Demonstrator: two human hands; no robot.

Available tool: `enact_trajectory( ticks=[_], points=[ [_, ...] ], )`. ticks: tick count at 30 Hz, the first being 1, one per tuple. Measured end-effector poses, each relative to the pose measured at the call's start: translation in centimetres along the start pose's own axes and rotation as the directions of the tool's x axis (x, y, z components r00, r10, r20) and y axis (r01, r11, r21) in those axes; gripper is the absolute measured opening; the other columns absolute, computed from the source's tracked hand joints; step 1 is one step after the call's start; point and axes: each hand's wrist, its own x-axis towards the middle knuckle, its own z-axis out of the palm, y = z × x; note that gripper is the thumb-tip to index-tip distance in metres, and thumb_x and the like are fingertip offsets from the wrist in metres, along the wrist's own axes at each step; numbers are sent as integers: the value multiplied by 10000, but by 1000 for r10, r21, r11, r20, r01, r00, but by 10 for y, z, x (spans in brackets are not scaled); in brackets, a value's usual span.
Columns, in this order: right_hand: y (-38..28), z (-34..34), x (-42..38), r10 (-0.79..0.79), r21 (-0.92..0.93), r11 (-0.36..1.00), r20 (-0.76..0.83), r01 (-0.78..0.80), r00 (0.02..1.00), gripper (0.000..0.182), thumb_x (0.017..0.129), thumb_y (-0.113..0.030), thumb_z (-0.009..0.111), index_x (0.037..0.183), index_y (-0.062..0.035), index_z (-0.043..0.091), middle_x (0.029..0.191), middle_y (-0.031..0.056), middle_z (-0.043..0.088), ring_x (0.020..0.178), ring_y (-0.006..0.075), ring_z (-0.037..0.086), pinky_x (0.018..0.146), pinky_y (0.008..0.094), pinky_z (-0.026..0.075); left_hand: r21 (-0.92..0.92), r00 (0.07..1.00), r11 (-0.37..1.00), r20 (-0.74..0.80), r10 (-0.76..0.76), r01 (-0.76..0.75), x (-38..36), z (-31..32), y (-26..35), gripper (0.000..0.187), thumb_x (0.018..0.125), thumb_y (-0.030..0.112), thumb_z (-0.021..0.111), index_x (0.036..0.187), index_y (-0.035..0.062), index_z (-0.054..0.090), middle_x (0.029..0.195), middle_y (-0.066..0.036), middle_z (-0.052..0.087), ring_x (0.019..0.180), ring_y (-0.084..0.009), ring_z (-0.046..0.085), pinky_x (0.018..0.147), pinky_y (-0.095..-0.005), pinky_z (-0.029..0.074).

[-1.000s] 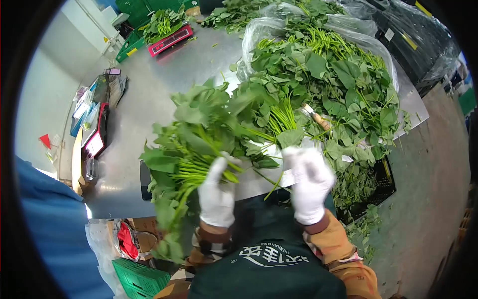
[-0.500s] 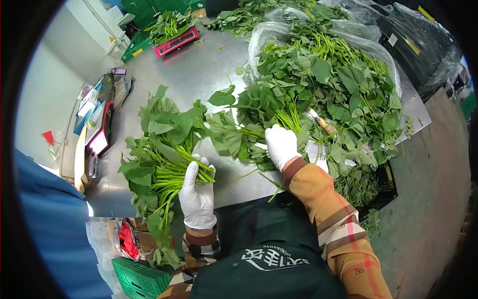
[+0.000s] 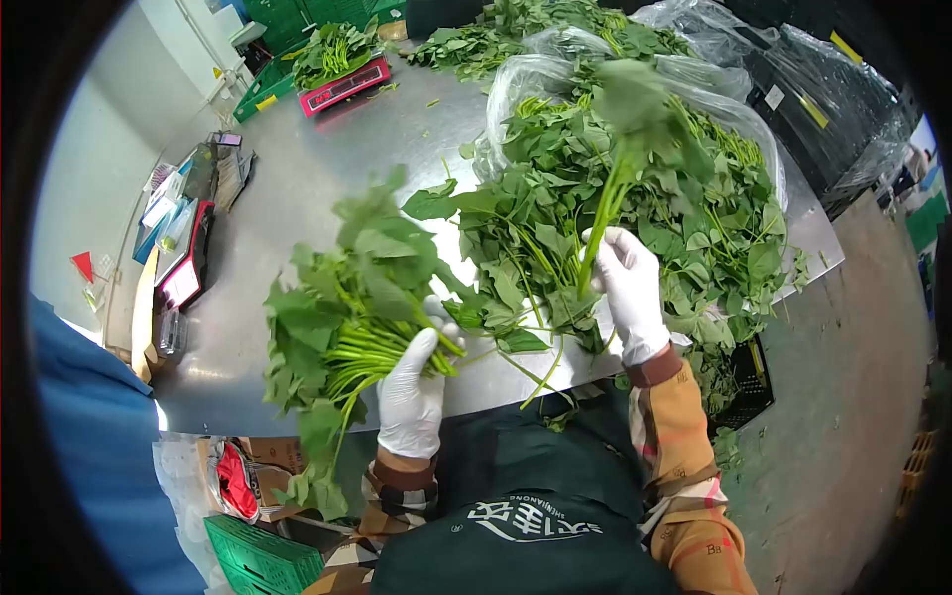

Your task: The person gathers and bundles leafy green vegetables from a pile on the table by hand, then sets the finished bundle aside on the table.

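Note:
My left hand, in a white glove, is closed round a thick bunch of leafy green stems. The leaves hang out to the left, some past the table's front edge. My right hand, gloved too, pinches a smaller bundle of stems held upright, its leafy top blurred by motion. Behind and around that hand spreads a large heap of leafy greens, with a clear plastic bag partly round it. A few loose stems lie near the front edge.
On the metal table a red scale carries another bunch of greens. At the left stands a second red device among papers. Black crates wrapped in plastic are at the right, and a green crate sits low on the left.
My right hand has come up and to the right out of the heap, lifting a bundle of stems. My left hand, still holding its bunch, has shifted slightly right.

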Motion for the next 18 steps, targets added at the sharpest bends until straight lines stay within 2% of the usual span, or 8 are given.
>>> enact_trajectory(
  ticks=[2,3,5,7,8,11,13,18],
  points=[
    [-4,9,-17,18,-31,999,55,-16,998,118,914,-120,571,961,-17,603,811,-7,620,643,26,497,552,192,397,111,996,990,7,-87,86,1,1,-11,220,883,53,601,1085,-34,598,985,-126,659,928,-225,629,819,-357,500],
    [11,18,-23,-142,-52,988,59,145,988,131,912,-122,576,971,-9,605,781,-20,600,649,20,481,559,191,389,156,995,983,-40,-92,97,0,11,-16,236,875,48,604,1095,-37,600,993,-138,664,940,-228,630,803,-331,493],
    [-5,35,-49,-31,-226,971,194,75,981,139,902,-110,582,995,-10,611,760,-12,588,673,20,513,590,202,426,203,981,961,4,-193,188,-1,15,-24,249,870,-9,579,1118,-33,593,1034,-122,656,1000,-219,620,877,-321,477],
    [2,54,-67,-197,-284,928,181,243,964,151,873,-107,624,998,-23,625,787,49,614,716,115,611,638,247,478,109,975,971,28,-219,215,-11,37,-35,351,868,-58,555,1211,17,543,1183,-78,598,1098,-193,573,957,-333,458],
    [8,57,-71,-330,-353,860,169,370,929,163,860,-109,642,1001,-27,630,804,70,622,728,157,635,653,262,491,161,965,956,63,-256,243,-14,32,-36,377,888,37,592,1257,51,515,1205,-62,582,1013,-171,609,906,-333,499],
    [2,57,-76,-350,-366,834,225,412,909,192,835,-102,670,1008,-28,634,856,91,633,751,213,642,679,278,501,30,966,967,46,-254,253,-10,26,-43,343,897,46,582,1235,29,524,1180,-68,593,1061,-173,589,931,-339,485],
    [-6,58,-80,-327,-332,860,225,388,918,195,831,-93,674,1010,-26,634,862,91,632,757,196,641,678,273,498,-130,962,953,62,-267,273,-7,18,-45,334,902,47,574,1230,16,522,1171,-77,595,1068,-179,586,939,-337,478],
    [-2,53,-85,-350,-253,881,220,400,910,206,793,-53,706,985,-9,646,843,52,628,685,99,564,619,235,457,-158,941,928,40,-335,337,1,13,-40,273,921,67,547,1175,-34,534,1156,-113,597,1040,-207,596,911,-339,487]
  ],
)
